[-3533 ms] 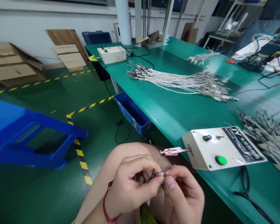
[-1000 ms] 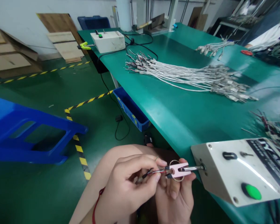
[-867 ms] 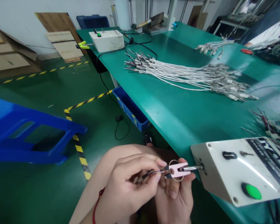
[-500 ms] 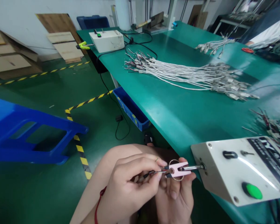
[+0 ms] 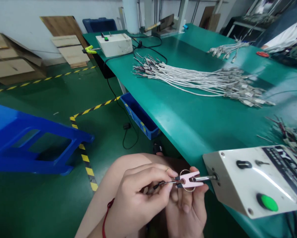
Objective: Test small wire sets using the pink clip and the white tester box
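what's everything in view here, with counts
thin dark wire: 1, black, tip at the pink clip
pink forked clip: 1, pink, on the near box's metal rod
control box: 2, white, one near, one at the bench's far end
push button: 2, green, on the box tops
wire bundle: 2, white, on the bench
workbench: 1, green, ahead and right
plastic crate: 2, blue, beside and beyond the bench
stool: 1, blue, on its side on the floor, left
floor tape: yellow and black lines, on the green floor
left hand: 1, pinching the wire, red wrist cord
right hand: 1, behind the pink clip
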Available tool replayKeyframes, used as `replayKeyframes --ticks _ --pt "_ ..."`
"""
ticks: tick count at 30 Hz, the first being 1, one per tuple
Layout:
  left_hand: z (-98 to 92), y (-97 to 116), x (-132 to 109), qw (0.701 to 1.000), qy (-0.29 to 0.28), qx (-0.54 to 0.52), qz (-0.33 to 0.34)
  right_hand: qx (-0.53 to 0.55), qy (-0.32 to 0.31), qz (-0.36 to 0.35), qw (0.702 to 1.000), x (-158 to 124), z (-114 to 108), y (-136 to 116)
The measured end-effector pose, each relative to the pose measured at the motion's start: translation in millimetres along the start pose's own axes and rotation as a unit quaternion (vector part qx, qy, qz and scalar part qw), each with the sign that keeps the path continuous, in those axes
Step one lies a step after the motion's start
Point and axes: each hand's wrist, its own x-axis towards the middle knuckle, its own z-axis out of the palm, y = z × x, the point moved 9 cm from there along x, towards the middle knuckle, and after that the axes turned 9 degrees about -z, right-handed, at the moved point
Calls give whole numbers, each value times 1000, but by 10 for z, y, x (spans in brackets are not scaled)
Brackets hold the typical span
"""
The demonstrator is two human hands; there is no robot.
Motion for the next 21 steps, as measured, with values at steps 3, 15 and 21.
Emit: replayKeyframes --ticks 3,15,21 --pt "1 16 6 1000 2 -5 6 -2 -20 -12 1000 4 43 -18" --pt "19 -14 -6 1000 -5 -10 -7 12 -61 -25 998 -8 122 -38" --pt "22 -7 10 1000 -4 -19 -5 24 -64 -27 997 -15 122 -52"
